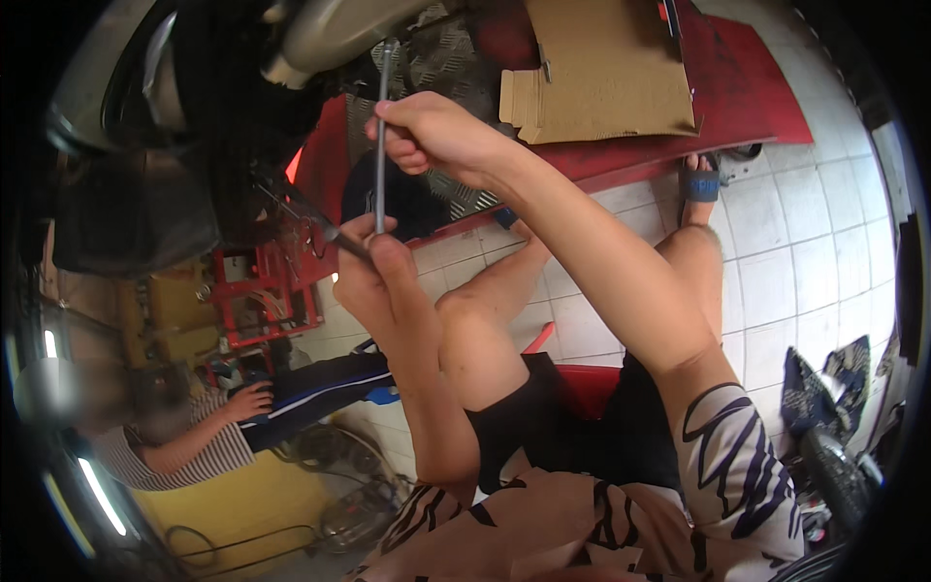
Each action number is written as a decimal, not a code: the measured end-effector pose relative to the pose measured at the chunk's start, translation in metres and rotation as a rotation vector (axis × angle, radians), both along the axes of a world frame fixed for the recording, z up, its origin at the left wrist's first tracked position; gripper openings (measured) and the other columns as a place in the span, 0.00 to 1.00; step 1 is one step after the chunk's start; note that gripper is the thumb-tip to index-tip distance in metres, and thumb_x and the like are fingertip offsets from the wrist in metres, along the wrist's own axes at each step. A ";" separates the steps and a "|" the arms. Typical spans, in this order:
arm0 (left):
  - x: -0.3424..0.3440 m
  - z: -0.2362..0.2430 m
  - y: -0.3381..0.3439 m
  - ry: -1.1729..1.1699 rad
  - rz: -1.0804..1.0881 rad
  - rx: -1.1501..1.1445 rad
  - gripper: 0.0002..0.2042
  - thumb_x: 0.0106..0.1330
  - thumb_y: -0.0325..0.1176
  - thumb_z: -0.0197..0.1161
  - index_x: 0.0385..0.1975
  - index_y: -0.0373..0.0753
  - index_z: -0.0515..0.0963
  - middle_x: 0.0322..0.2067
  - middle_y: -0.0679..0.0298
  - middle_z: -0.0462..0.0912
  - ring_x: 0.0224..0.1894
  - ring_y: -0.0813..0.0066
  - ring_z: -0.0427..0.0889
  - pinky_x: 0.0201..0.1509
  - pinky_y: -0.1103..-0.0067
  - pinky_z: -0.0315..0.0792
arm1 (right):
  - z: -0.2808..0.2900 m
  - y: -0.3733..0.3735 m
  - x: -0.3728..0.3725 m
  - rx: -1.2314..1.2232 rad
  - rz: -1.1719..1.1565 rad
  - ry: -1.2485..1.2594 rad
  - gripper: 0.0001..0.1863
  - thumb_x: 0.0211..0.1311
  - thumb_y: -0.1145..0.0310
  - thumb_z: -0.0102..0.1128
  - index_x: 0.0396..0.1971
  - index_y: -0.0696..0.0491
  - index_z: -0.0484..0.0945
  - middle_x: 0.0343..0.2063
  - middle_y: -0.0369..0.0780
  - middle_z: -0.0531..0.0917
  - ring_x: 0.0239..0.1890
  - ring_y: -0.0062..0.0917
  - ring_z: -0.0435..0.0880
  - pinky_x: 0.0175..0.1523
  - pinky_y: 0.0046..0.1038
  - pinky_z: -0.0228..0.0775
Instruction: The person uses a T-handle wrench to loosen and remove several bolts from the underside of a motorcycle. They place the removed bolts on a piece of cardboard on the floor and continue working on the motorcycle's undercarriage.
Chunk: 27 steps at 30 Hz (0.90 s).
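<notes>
A long, thin silver rod-shaped tool (pixel 381 184) stands nearly upright in the picture, its far end beside the dark underside of a vehicle or machine. My right hand (pixel 436 136) is closed around the rod's upper part, thumb along it. At its near end my left hand (pixel 373 281) is closed, gripping the rod. A dark bar (pixel 335 233) runs from the upper left into that same hand; whether it joins the rod I cannot tell. Pale, rounded bodywork (pixel 339 34) hangs just beyond the rod's far end.
Flattened cardboard (pixel 611 78) lies on a red platform (pixel 752 87) with diamond-plate metal. Red metal framework (pixel 262 291) stands at left. Another person in a striped shirt (pixel 199 441) sits at lower left, near cables. White floor tiles (pixel 776 223) spread at right; my bare knees are below my arms.
</notes>
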<state>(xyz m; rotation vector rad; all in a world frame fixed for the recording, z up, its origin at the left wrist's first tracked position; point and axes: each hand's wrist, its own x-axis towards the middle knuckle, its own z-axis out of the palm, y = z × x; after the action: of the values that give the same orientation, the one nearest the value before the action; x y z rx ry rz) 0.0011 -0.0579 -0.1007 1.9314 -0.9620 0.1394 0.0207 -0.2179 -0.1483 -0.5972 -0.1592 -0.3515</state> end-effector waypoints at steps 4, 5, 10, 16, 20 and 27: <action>0.008 -0.010 -0.013 0.270 -0.081 -0.065 0.21 0.75 0.46 0.40 0.43 0.31 0.70 0.13 0.73 0.56 0.13 0.88 0.52 0.14 0.87 0.45 | -0.005 0.004 0.004 -0.077 -0.089 0.114 0.17 0.72 0.64 0.40 0.30 0.62 0.72 0.11 0.28 0.61 0.13 0.14 0.55 0.20 0.20 0.49; 0.010 -0.014 -0.015 0.360 -0.109 -0.085 0.22 0.75 0.47 0.39 0.44 0.32 0.71 0.12 0.73 0.54 0.12 0.88 0.50 0.14 0.87 0.43 | -0.010 0.004 0.005 -0.101 -0.094 0.151 0.17 0.72 0.65 0.41 0.29 0.62 0.72 0.10 0.28 0.61 0.13 0.14 0.54 0.19 0.20 0.48; 0.004 -0.029 -0.019 0.600 -0.351 -0.151 0.33 0.69 0.62 0.40 0.29 0.30 0.69 0.11 0.74 0.50 0.12 0.88 0.43 0.13 0.85 0.38 | -0.019 -0.001 0.001 -0.018 -0.044 0.082 0.16 0.71 0.64 0.43 0.28 0.60 0.72 0.10 0.26 0.58 0.13 0.12 0.52 0.19 0.20 0.44; 0.001 -0.026 -0.025 1.096 -0.430 -0.663 0.22 0.74 0.49 0.41 0.20 0.41 0.59 0.13 0.75 0.50 0.11 0.88 0.42 0.13 0.85 0.37 | -0.029 0.001 0.008 0.079 0.017 -0.032 0.14 0.72 0.65 0.44 0.34 0.61 0.72 0.12 0.27 0.61 0.15 0.12 0.54 0.20 0.18 0.46; 0.041 -0.035 0.003 1.577 -0.500 -1.010 0.16 0.73 0.40 0.44 0.23 0.40 0.59 0.15 0.73 0.51 0.12 0.87 0.43 0.14 0.85 0.38 | -0.028 0.015 0.003 -0.015 0.154 0.020 0.14 0.71 0.66 0.44 0.43 0.61 0.72 0.15 0.28 0.63 0.16 0.11 0.57 0.20 0.18 0.48; 0.031 -0.040 0.003 1.571 -0.626 -0.979 0.12 0.73 0.32 0.40 0.25 0.39 0.60 0.19 0.71 0.52 0.17 0.84 0.48 0.20 0.84 0.47 | -0.040 0.013 0.001 -0.214 0.361 -0.017 0.13 0.70 0.63 0.51 0.36 0.60 0.75 0.15 0.28 0.65 0.16 0.10 0.58 0.21 0.16 0.51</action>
<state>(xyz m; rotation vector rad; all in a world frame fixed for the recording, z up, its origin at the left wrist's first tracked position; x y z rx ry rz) 0.0324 -0.0553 -0.1408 0.3751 -0.1929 -0.9529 0.0214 -0.2047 -0.1885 -0.7612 -0.3186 0.0117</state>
